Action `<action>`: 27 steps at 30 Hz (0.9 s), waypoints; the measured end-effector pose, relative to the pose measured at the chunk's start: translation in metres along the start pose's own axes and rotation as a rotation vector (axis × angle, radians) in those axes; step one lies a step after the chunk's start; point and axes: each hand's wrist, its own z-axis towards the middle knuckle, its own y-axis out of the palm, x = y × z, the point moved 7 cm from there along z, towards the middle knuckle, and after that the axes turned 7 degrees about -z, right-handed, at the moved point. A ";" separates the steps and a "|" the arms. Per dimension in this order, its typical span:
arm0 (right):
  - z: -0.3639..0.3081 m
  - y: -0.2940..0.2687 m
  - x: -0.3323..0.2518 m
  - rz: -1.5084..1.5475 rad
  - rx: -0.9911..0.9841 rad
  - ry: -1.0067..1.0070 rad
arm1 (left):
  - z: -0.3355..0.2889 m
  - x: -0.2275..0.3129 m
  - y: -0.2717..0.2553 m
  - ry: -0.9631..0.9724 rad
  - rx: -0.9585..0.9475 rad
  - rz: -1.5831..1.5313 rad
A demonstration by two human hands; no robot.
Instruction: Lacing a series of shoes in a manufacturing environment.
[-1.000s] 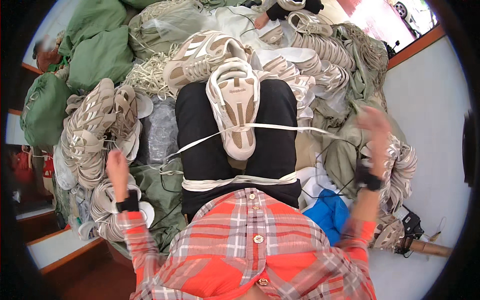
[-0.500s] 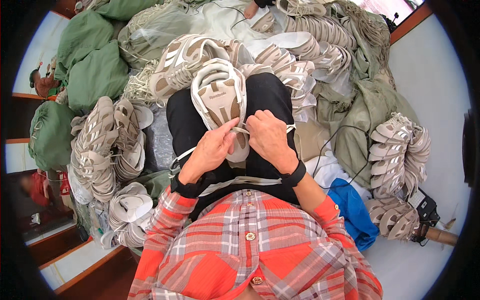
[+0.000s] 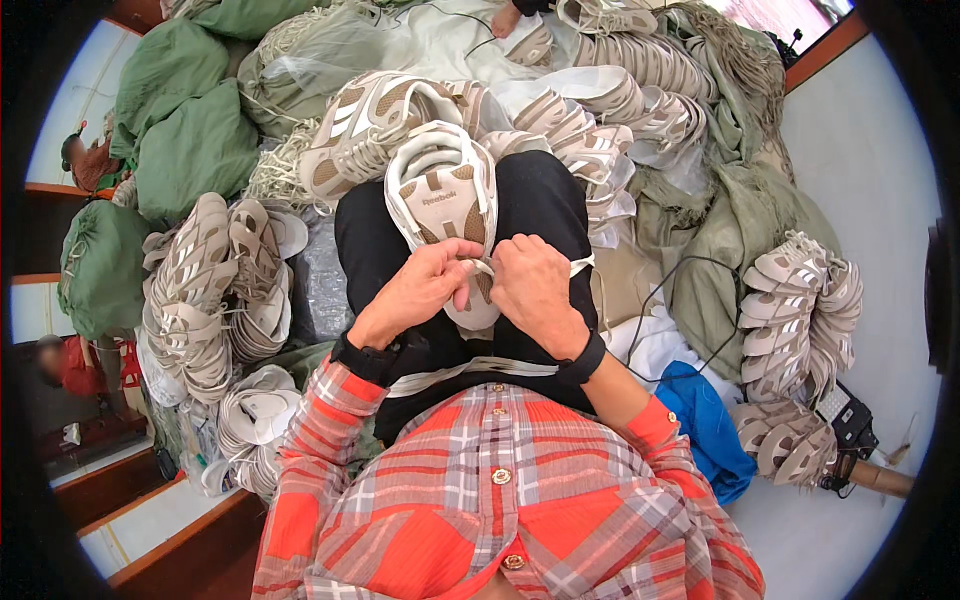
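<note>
A beige and tan sneaker upper [image 3: 440, 200] with mesh panels lies on my lap between my black-trousered knees, its toe toward me. Its thin pale lace [image 3: 483, 268] runs between my two hands, over the toe end. My left hand [image 3: 428, 285] pinches the lace from the left, thumb and forefinger together. Beside it, almost touching, my right hand [image 3: 540, 292] is curled tight on the lace, and its fingertips are partly hidden. A pale strip shows to the right of my right hand, by the knee.
Strung stacks of uppers stand at left [image 3: 195, 290] and right [image 3: 785, 310]; more lie beyond my knees. A laced upper [image 3: 370, 130] rests just past the one on my lap. Green sacks [image 3: 195, 150], a black cord and blue cloth [image 3: 705, 430] surround me. Another person's hand [image 3: 506, 20] shows at the top.
My left hand has shifted slightly right and up, its wrist turning. My right hand has moved a little down, staying close. The lace trailing left of my left hand no longer shows.
</note>
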 end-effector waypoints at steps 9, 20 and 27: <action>-0.003 0.000 -0.002 0.023 -0.023 -0.013 | 0.016 0.020 0.002 -0.092 -0.153 0.391; -0.005 0.019 0.007 0.122 -0.172 0.088 | 0.035 0.046 0.027 0.509 -0.220 1.358; 0.005 0.023 0.021 0.413 -0.217 0.186 | 0.032 0.051 0.042 0.623 -0.316 1.500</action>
